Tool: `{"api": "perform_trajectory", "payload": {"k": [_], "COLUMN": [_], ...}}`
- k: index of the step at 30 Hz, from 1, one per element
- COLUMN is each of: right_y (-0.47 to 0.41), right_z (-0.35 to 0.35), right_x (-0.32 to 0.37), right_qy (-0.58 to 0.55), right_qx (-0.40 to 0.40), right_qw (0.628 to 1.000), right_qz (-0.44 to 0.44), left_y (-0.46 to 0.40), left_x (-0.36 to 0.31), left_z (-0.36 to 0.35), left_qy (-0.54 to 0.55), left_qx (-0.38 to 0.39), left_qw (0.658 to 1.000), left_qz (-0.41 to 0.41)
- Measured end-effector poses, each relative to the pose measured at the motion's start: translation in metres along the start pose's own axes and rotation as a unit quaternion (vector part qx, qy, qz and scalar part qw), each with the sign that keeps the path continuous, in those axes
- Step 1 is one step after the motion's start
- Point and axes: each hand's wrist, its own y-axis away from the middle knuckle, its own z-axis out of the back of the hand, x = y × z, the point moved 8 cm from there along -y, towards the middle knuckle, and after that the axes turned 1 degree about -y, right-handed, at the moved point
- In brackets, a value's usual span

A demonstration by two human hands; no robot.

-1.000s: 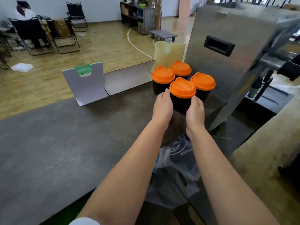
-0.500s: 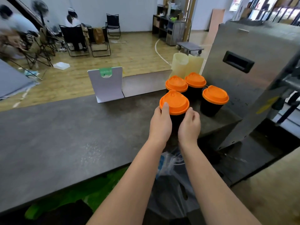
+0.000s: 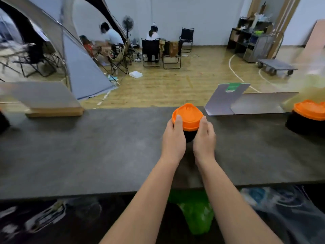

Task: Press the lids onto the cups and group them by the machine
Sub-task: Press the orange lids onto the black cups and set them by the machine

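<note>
A black cup with an orange lid (image 3: pixel 188 116) is held between both hands above the dark counter (image 3: pixel 88 147), near its middle. My left hand (image 3: pixel 174 138) grips the cup's left side, thumb lying on the lid's rim. My right hand (image 3: pixel 204 138) grips the right side the same way. At the far right edge another orange-lidded black cup (image 3: pixel 307 117) stands on the counter, partly cut off. The machine is out of view.
A folded grey card stand (image 3: pixel 226 101) stands at the counter's back edge right of the held cup. A flat board on a wooden block (image 3: pixel 44 101) sits at the back left. Beyond the counter are chairs, people and a tent.
The cup held in both hands has left the group by the machine and travelled left along the counter. The view has swung left, so the machine and most cups dropped out of sight.
</note>
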Motion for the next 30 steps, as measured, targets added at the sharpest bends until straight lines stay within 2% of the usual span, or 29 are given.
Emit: {"api": "perform_trajectory", "payload": {"k": [5, 11, 17, 19, 22, 25, 28, 30], "right_y": [0.043, 0.072, 0.075, 0.072, 0.062, 0.06, 0.055, 0.055], "right_z": [-0.09, -0.137, -0.142, -0.143, -0.15, -0.153, -0.156, -0.161], "right_x": [0.005, 0.003, -0.002, 0.004, 0.017, 0.024, 0.018, 0.012], "right_qy": [0.008, 0.05, 0.098, 0.061, -0.031, -0.029, -0.032, -0.047], "right_qx": [0.047, 0.07, 0.064, 0.077, 0.15, 0.171, 0.157, 0.185], "right_qw": [0.999, 0.996, 0.993, 0.995, 0.986, 0.982, 0.987, 0.981], "right_qz": [0.017, 0.02, 0.015, 0.036, 0.069, 0.08, 0.03, -0.023], "left_y": [-0.019, -0.034, -0.038, -0.036, -0.034, -0.039, -0.041, -0.04], "left_x": [0.015, 0.032, 0.041, 0.038, 0.025, 0.019, 0.02, 0.02], "left_z": [0.096, 0.155, 0.167, 0.168, 0.174, 0.173, 0.165, 0.157], "left_qy": [-0.003, -0.029, -0.067, -0.048, 0.003, -0.013, -0.001, 0.005], "left_qx": [-0.047, -0.074, -0.07, -0.08, -0.116, -0.122, -0.12, -0.114], "left_qw": [0.999, 0.997, 0.995, 0.996, 0.991, 0.989, 0.991, 0.992], "left_qz": [-0.014, 0.005, 0.012, -0.003, -0.066, -0.082, -0.051, -0.051]}}
